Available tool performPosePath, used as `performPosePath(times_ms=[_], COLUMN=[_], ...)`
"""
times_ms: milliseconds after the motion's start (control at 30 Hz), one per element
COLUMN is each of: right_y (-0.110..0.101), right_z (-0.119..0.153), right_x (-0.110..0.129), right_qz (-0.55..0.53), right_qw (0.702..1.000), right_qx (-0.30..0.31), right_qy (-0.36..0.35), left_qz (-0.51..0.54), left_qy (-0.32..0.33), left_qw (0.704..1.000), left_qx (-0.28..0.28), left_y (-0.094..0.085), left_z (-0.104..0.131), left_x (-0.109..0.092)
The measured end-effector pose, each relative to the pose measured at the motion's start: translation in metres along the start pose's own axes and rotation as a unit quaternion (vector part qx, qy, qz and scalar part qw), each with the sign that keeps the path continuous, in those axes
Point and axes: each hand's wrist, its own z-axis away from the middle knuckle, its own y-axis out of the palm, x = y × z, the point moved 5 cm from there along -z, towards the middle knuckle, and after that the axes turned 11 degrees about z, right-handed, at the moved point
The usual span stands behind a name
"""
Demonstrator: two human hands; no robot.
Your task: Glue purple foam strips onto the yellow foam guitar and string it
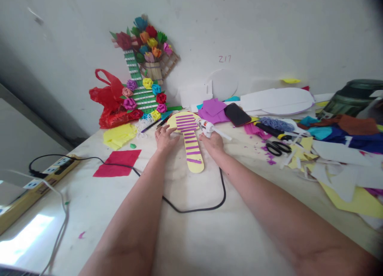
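Mid-frame, we grip the glue gun [207,128] in the right hand [213,143], left hand [165,138] open, yellow cutout [190,144] running top-to-bottom between.

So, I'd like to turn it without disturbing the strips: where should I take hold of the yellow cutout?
I'd pinch the yellow cutout by its rounded bottom end, coming from the near side. The narrow stem points toward the camera, and below the last purple strip that end is bare, whereas strips cross the rest of the stem.
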Motion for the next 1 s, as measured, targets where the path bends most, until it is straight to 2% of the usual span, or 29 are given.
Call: performPosePath(times_ms=[167, 267, 400, 533, 733, 833, 1000], right_y=[0.000, -0.001, -0.001, -0.001, -0.002, 0.000, 0.004], right_z=[0.000, 0.000, 0.000, -0.001, 0.000, -0.001, -0.003], right_x=[-0.002, -0.002, -0.003, -0.004, -0.004, -0.006, -0.010], right_qz=[-0.022, -0.036, -0.045, -0.051, -0.043, -0.054, -0.099], right_qw=[1.000, 0.999, 0.999, 0.999, 0.999, 0.998, 0.994], right_qx=[0.000, -0.001, -0.002, -0.005, -0.006, 0.000, 0.016], right_qy=[0.002, 0.001, 0.009, 0.013, 0.027, 0.032, 0.041], left_qz=[0.037, 0.053, 0.081, 0.125, 0.184, 0.182, 0.136], left_qy=[0.007, -0.021, -0.061, -0.049, -0.058, -0.030, 0.029], left_qw=[0.998, 0.997, 0.995, 0.988, 0.955, 0.947, 0.952], left_qx=[-0.043, -0.044, 0.012, 0.073, 0.226, 0.263, 0.273], left_y=[-0.010, -0.012, -0.009, -0.004, -0.005, -0.012, -0.014], left_z=[0.000, -0.001, -0.002, -0.003, 0.000, 0.005, 0.006], left_x=[-0.005, -0.004, -0.003, -0.007, -0.024, -0.039, -0.051])
